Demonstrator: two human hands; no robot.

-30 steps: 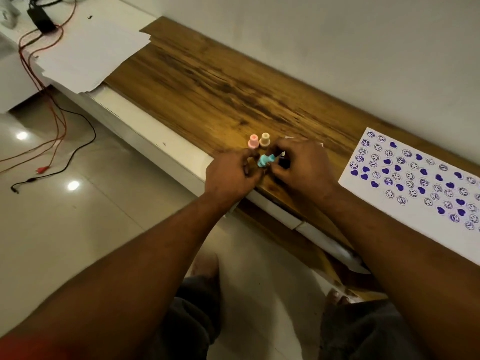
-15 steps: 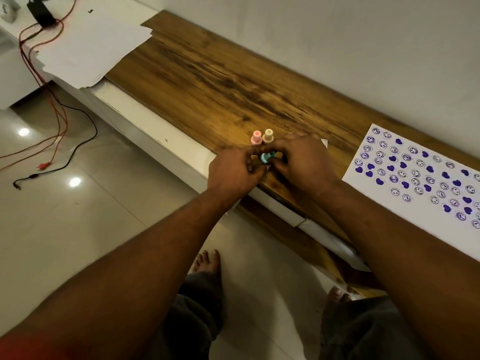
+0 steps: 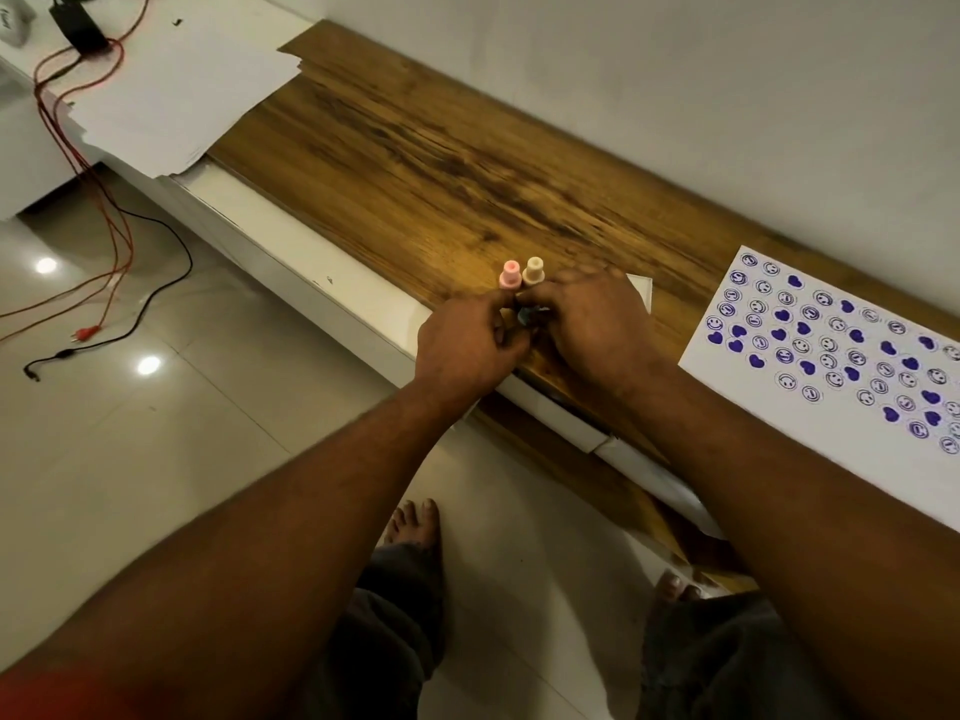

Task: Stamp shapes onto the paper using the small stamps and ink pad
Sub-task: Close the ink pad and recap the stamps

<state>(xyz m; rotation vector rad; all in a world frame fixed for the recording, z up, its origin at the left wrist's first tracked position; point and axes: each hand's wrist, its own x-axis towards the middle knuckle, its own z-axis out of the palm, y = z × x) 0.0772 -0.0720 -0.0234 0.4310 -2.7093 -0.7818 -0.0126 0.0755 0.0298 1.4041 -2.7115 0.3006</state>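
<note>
Teal stamp [image 3: 524, 317], only a sliver showing, is pinched between left hand [image 3: 467, 348] & right hand [image 3: 595, 322] at the front edge of the wooden shelf [image 3: 415, 163]. Both hands are narrow, w/ fingers curled in round the stamp and tips nearly meeting. Vs. 1 s ago, when we saw the stamp lying sideways w/ most of its body exposed, the fingers have closed over it & the hands have drawn together. We read this as working its cap or base, i.e. prep, not stamping. Pink stamp [image 3: 510, 274] & cream stamp [image 3: 533, 270] stand upright side by side just beyond the fingertips, unmoved. Stamped sheet [image 3: 831, 356], w/ purple hearts & smiley faces, lies well apart to the right. No hand is over it, so the next print waits on the hands. White corner [image 3: 640, 293] shows past the right hand; we cannot tell whether it is the ink pad. Blank paper stack [image 3: 171, 90] lies far left, and cables [image 3: 111, 220] trail to the floor.
</note>
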